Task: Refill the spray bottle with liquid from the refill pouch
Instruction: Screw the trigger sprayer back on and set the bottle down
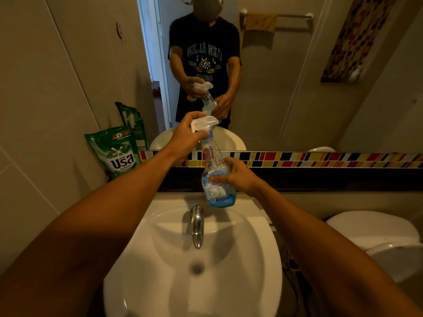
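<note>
A clear spray bottle [216, 188] with a blue and white label is held upright above the back of the sink. My right hand [238, 175] grips its body from the right. My left hand [186, 136] is closed around the white trigger head [204, 123] and its blue collar at the bottle's neck. The bottle looks almost empty. A green refill pouch [116, 152] stands on the counter at the left, leaning into the wall corner, apart from both hands.
A white sink [194, 259] with a chrome faucet [196, 225] lies below the bottle. A mirror [286, 76] above a coloured tile strip [320, 159] reflects the person and bottle. A white toilet [377, 239] stands at the right.
</note>
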Action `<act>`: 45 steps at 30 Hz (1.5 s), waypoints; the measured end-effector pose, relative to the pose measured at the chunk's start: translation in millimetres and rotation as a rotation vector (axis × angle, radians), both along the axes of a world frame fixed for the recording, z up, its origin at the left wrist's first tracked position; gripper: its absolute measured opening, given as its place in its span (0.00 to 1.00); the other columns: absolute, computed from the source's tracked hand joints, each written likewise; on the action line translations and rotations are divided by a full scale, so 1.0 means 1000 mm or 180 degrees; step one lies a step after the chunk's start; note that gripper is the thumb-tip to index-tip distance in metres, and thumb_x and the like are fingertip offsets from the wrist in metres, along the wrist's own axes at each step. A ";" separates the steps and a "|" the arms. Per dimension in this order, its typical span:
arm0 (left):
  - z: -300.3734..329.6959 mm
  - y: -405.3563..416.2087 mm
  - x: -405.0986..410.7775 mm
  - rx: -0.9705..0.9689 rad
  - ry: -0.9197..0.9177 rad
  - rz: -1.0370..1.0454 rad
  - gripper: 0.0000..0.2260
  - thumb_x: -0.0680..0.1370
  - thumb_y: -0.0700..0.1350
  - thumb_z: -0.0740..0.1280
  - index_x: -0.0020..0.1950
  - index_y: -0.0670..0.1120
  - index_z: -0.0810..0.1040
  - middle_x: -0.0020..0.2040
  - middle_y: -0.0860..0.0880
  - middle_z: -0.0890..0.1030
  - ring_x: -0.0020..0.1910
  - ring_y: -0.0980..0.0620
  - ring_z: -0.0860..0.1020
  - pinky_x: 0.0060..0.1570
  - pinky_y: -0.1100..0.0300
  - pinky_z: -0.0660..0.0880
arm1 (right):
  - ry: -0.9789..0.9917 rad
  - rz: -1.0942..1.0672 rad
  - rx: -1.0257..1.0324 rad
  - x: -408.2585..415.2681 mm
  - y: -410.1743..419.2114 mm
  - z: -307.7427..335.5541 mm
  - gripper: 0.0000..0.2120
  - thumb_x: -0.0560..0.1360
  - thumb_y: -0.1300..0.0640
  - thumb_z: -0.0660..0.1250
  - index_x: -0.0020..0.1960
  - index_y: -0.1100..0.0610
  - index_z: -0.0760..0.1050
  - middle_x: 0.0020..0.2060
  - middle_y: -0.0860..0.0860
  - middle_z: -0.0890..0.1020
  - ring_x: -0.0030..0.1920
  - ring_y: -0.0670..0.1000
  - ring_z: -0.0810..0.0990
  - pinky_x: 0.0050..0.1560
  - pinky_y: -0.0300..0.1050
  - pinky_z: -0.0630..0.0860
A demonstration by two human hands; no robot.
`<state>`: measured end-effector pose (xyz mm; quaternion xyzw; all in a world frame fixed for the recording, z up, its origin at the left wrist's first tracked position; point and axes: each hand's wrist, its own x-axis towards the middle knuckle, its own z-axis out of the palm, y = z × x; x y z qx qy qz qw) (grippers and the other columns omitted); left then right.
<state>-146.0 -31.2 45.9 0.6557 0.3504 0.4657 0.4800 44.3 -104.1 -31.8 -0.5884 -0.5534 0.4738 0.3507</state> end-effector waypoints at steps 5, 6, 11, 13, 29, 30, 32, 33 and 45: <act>-0.001 0.000 -0.002 0.0011 -0.0079 -0.0031 0.25 0.74 0.39 0.76 0.67 0.48 0.72 0.62 0.46 0.76 0.58 0.47 0.78 0.49 0.55 0.82 | 0.0013 0.0066 -0.0005 0.000 0.002 0.000 0.30 0.69 0.54 0.83 0.67 0.54 0.75 0.57 0.54 0.87 0.54 0.56 0.89 0.58 0.62 0.85; -0.001 0.001 -0.002 0.0001 -0.0087 -0.0038 0.25 0.74 0.38 0.75 0.67 0.48 0.72 0.63 0.45 0.75 0.58 0.47 0.78 0.49 0.55 0.82 | 0.0015 0.0081 -0.0005 0.000 0.002 0.000 0.29 0.70 0.55 0.83 0.67 0.55 0.75 0.57 0.55 0.87 0.54 0.56 0.89 0.58 0.62 0.85; 0.003 0.004 -0.006 -0.0136 0.0021 -0.0118 0.25 0.75 0.32 0.71 0.70 0.46 0.71 0.59 0.47 0.76 0.52 0.52 0.78 0.37 0.69 0.78 | 0.0025 0.0118 -0.0004 0.000 0.003 0.001 0.28 0.71 0.56 0.82 0.67 0.55 0.75 0.57 0.55 0.87 0.54 0.55 0.89 0.58 0.61 0.85; 0.003 0.003 -0.006 -0.0115 0.0085 -0.0086 0.25 0.76 0.33 0.70 0.70 0.45 0.70 0.57 0.50 0.75 0.51 0.54 0.77 0.35 0.71 0.76 | 0.0037 0.0104 -0.0009 0.000 0.003 0.001 0.28 0.71 0.56 0.82 0.67 0.55 0.75 0.56 0.54 0.87 0.53 0.55 0.89 0.58 0.60 0.85; 0.004 0.006 -0.007 -0.0046 0.0079 -0.0101 0.25 0.76 0.36 0.72 0.70 0.46 0.69 0.59 0.48 0.74 0.51 0.54 0.77 0.37 0.70 0.77 | 0.0056 0.0141 0.0010 -0.002 0.007 0.005 0.27 0.71 0.56 0.82 0.66 0.56 0.76 0.55 0.55 0.88 0.52 0.56 0.89 0.57 0.62 0.85; 0.004 0.006 -0.007 -0.0029 0.0037 -0.0114 0.25 0.75 0.37 0.73 0.70 0.47 0.69 0.60 0.49 0.74 0.53 0.53 0.77 0.40 0.67 0.78 | 0.0033 0.0142 0.0017 -0.002 0.008 0.006 0.27 0.71 0.56 0.82 0.66 0.56 0.76 0.54 0.55 0.88 0.52 0.56 0.89 0.56 0.62 0.85; 0.002 0.007 -0.008 0.0030 -0.0003 -0.0088 0.25 0.74 0.38 0.75 0.69 0.47 0.70 0.59 0.50 0.75 0.54 0.52 0.78 0.44 0.63 0.79 | 0.0005 0.0169 0.0024 -0.003 0.009 0.007 0.27 0.71 0.56 0.82 0.65 0.57 0.76 0.54 0.56 0.88 0.51 0.56 0.90 0.56 0.61 0.85; 0.002 0.007 -0.008 0.0054 0.0020 -0.0066 0.25 0.74 0.37 0.75 0.68 0.47 0.70 0.58 0.51 0.75 0.53 0.52 0.78 0.44 0.63 0.79 | 0.0006 0.0186 0.0023 -0.004 0.009 0.007 0.27 0.71 0.56 0.82 0.65 0.57 0.76 0.54 0.56 0.88 0.51 0.56 0.90 0.56 0.61 0.85; 0.004 0.007 -0.009 0.0003 0.0038 -0.0161 0.25 0.75 0.37 0.73 0.69 0.46 0.69 0.59 0.49 0.74 0.53 0.53 0.78 0.44 0.63 0.80 | 0.0021 0.0222 0.0039 -0.007 0.008 0.008 0.25 0.72 0.56 0.81 0.65 0.57 0.77 0.54 0.56 0.88 0.52 0.55 0.89 0.58 0.62 0.85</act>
